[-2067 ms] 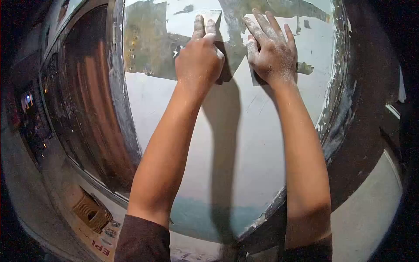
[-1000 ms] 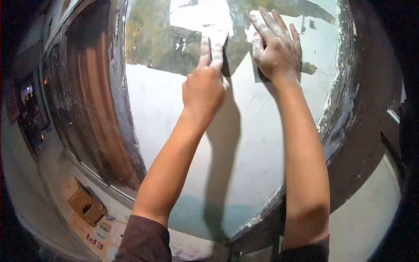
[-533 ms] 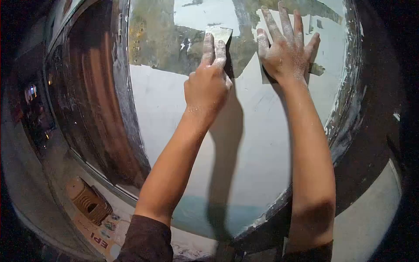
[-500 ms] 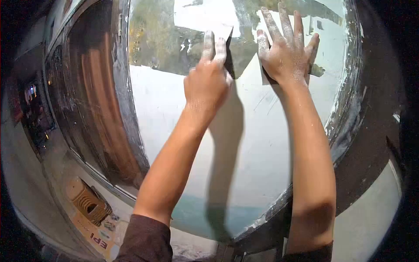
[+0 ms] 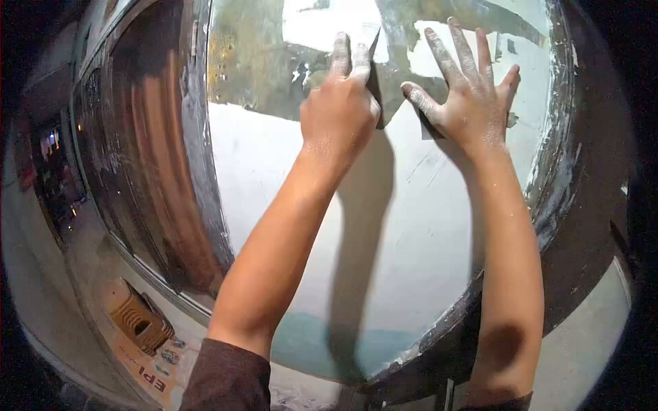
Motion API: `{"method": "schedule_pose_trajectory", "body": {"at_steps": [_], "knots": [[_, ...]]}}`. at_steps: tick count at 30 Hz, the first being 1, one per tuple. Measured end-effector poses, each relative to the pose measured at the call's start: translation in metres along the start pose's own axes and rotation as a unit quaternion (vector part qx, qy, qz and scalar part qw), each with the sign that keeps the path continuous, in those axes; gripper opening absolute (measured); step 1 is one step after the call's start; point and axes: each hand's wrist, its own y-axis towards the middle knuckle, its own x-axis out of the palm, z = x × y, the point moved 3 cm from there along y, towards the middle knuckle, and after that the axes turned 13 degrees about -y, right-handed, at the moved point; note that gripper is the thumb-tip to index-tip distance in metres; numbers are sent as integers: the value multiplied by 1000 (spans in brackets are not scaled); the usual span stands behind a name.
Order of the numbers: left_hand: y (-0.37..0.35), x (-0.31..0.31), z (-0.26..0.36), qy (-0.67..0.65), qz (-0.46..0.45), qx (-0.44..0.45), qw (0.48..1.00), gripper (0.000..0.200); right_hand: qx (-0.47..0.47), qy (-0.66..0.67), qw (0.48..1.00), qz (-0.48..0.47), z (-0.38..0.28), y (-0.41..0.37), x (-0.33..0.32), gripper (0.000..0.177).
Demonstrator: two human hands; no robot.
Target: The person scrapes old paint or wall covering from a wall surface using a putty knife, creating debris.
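Observation:
My left hand [image 5: 339, 106] presses against a white-coated panel [image 5: 281, 198], its index and middle fingers stretched upward and the others curled. Between it and the panel is a thin flat scraper [image 5: 375, 48], mostly hidden behind the hand. Only a narrow edge of it shows, right of the fingertips. Lying flat on the panel to the right, my right hand [image 5: 473, 109] has its fingers and thumb spread. White powder coats the fingers of both hands. Around them, a greenish-brown bare band [image 5: 253, 75] meets smooth white areas with ragged borders.
Left of the panel is dark glass with brown curtain-like folds [image 5: 154, 144] behind it. Brown stacked plastic stools [image 5: 137, 318] stand at the lower left beside a printed sheet [image 5: 154, 377]. White smears mark the panel's dark right-hand frame [image 5: 548, 171].
My left hand has moved slightly up along the panel. My right hand has shifted down and to the right, uncovering more of the white patch. The whole view has swung a little.

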Motion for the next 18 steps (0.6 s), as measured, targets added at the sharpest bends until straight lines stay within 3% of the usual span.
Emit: {"method": "schedule_pose_trajectory", "body": {"at_steps": [3,4,5,7,8,12,13,18], "knots": [[-3,-1,4,7,-45,-59,997,59,-6,29,999,41,1,-2,7,83],[-11,4,2,10,31,-10,999,62,-5,22,999,36,1,-2,4,82],[-21,7,2,8,33,-10,999,62,-5,20,999,37,3,-2,6,82],[-39,5,4,-2,-40,-77,996,65,-2,58,996,64,2,-3,8,81],[-44,14,-6,6,19,-15,1000,69,-1,47,997,55,2,-3,8,79],[-12,7,2,4,32,-20,999,61,5,32,998,46,1,-2,9,77],[-3,4,3,6,-7,-50,999,61,5,38,998,48,2,-2,9,76],[-26,15,0,-9,16,-28,999,68,11,58,996,62,4,-3,8,72]]}}
